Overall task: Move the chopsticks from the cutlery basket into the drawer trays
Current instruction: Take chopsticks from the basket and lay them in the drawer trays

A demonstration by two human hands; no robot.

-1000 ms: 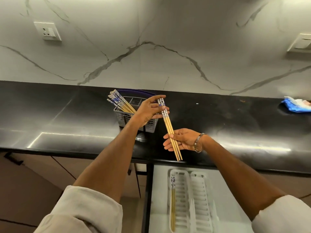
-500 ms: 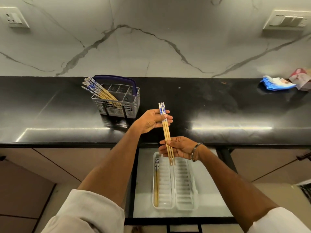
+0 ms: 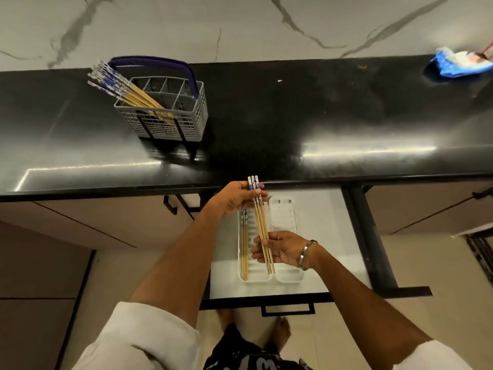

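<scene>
Item 1: a bundle of chopsticks (image 3: pixel 261 222), 3 tops countable, wooden shafts with blue-and-white patterned upper ends. We hold it over the open drawer (image 3: pixel 328 236), above the left tray, lying roughly lengthwise with the tray and the patterned ends toward the counter.

Our left hand (image 3: pixel 236 197) grips the patterned end, fingers curled round it from the left and thumb on top. Our right hand (image 3: pixel 280 251) pinches the plain lower end, fingers folded under the shafts and thumb over them; a metal bangle (image 3: pixel 306 253) sits on that wrist.

Item 2: 2 white ribbed trays, side by side in the drawer and touching. The left tray (image 3: pixel 252 277) already holds chopsticks (image 3: pixel 244 247) lying flat along its left edge; we cannot tell their exact count. The right tray (image 3: pixel 284 214) shows only its ribs where visible, partly hidden by our right hand.

Item 3: grey cutlery basket (image 3: pixel 170 124) with a dark blue handle, standing on the black counter (image 3: pixel 293 116), well apart from the drawer, to the left. A larger bunch of chopsticks (image 3: pixel 120 85) stands in its front-left compartment, leaning left, patterned ends up.

Item 4: a blue-and-white crumpled wrapper (image 3: pixel 458 64) at the counter's far right, against the marble wall (image 3: pixel 240 25).

Item 5: white sleeves rolled at both forearms; bare feet on the tiled floor below the drawer front.
</scene>
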